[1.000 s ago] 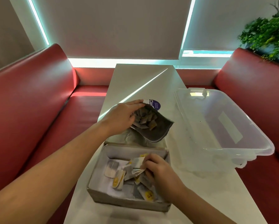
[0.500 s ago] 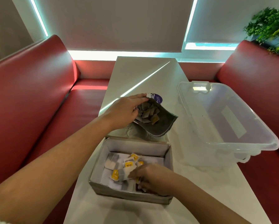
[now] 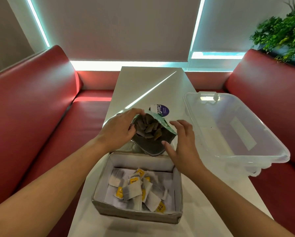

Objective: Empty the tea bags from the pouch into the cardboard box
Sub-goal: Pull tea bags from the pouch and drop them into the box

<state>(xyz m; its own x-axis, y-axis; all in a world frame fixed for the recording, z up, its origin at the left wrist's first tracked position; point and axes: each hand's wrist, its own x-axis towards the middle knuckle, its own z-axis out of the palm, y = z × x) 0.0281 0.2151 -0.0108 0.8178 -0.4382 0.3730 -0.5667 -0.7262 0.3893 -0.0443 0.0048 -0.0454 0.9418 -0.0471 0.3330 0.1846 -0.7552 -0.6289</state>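
Holding at mid-frame: pouch (image 3: 149, 146) is gripped by left hand (image 3: 119, 131) at its left rim; right hand (image 3: 184, 146) is spread empty beside it. Pouch is judged light, floppy and slick, so both rim edges are best gripped above cardboard box (image 3: 136, 215).

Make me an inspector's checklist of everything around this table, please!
Surface: white rectangular table, glossy, with a streak of light across it.
Job's things: dark foil pouch, open, held beyond the far wall of the brown cardboard box; brownish tea bags inside the pouch; white tea bags with yellow tags lying in the box.
Clutter: clear plastic tub, lidless, right of the pouch.
Grippers: left hand grips the pouch's mouth; right hand open beside the pouch, contact unclear.
Cables: nothing seen.
Surroundings: red padded benches on both sides, grey window blinds, green leafy plant far right.
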